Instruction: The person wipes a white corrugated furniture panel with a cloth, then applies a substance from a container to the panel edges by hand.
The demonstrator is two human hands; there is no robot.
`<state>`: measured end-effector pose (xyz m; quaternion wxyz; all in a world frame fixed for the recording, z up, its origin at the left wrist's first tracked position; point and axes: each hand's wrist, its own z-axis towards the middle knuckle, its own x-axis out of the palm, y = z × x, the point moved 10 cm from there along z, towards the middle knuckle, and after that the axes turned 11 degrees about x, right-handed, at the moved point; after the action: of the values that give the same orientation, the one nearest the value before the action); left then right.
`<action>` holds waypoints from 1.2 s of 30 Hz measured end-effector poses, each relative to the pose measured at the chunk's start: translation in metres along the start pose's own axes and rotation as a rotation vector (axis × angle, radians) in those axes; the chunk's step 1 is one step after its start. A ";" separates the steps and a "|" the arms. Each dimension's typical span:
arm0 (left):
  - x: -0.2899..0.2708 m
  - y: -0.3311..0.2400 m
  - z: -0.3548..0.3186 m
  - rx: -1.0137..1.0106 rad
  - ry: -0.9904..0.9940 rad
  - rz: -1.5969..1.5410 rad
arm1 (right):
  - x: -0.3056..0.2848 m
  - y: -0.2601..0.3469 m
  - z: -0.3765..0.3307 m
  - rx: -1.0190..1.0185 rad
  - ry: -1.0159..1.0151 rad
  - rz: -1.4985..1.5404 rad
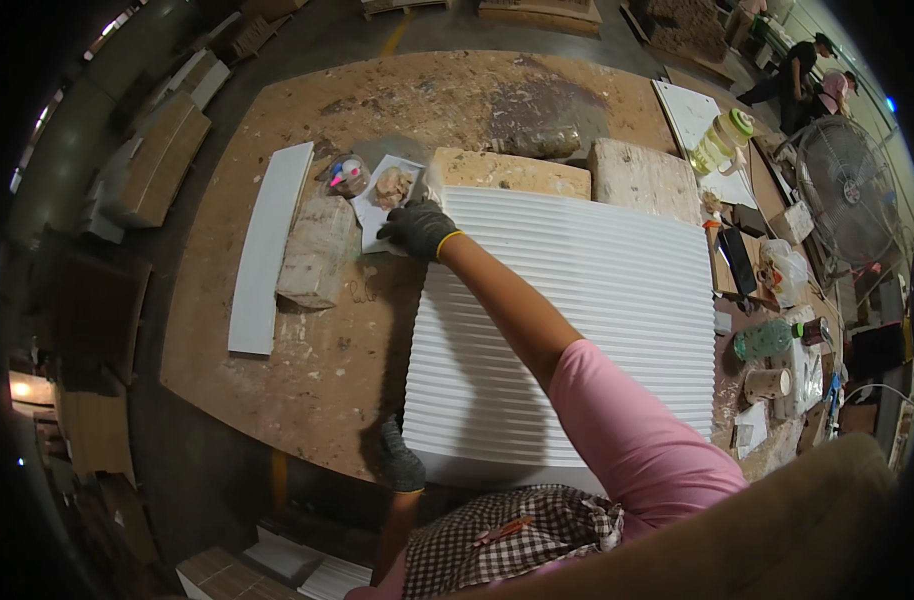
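Observation:
A white ribbed panel (577,320) lies in front of me on the worktable. My left hand (401,460), in a dark grey glove, is at the panel's near left corner, its fingers bent against the edge. Across the panel reaches my right arm. My right hand (417,228), gloved the same way, is at the far left corner, next to a white card (371,208) bearing a beige lump (392,187) like putty. Its fingers are drawn together over the card's near edge; whatever is between them is hidden.
Left of the panel are a wrapped block (317,255), a long white board (267,250) and a small tub (349,176). Beyond it lie a yellowish block (512,175) and another wrapped block (642,180). Bottles (764,340), a phone (737,260) and a fan (850,190) stand at right.

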<state>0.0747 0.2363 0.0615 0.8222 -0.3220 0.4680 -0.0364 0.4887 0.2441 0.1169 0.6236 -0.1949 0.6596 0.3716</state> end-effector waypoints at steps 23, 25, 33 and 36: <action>0.011 0.032 -0.021 -0.092 -0.103 -0.325 | -0.008 0.044 -0.010 0.097 -0.137 0.156; -0.005 0.028 -0.013 -0.108 -0.001 -0.175 | -0.066 0.060 -0.035 0.103 -0.427 0.219; -0.018 0.017 -0.006 -0.218 0.005 -0.203 | -0.068 -0.135 -0.181 0.392 -0.471 -0.036; 0.001 0.017 -0.012 -0.435 -0.018 -0.573 | -0.113 -0.268 -0.297 0.638 -0.547 -0.250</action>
<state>0.0617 0.2435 0.0471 0.6949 -0.6079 0.3484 -0.1619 0.4971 -0.1703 0.1437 0.8445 0.0345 0.5232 0.1090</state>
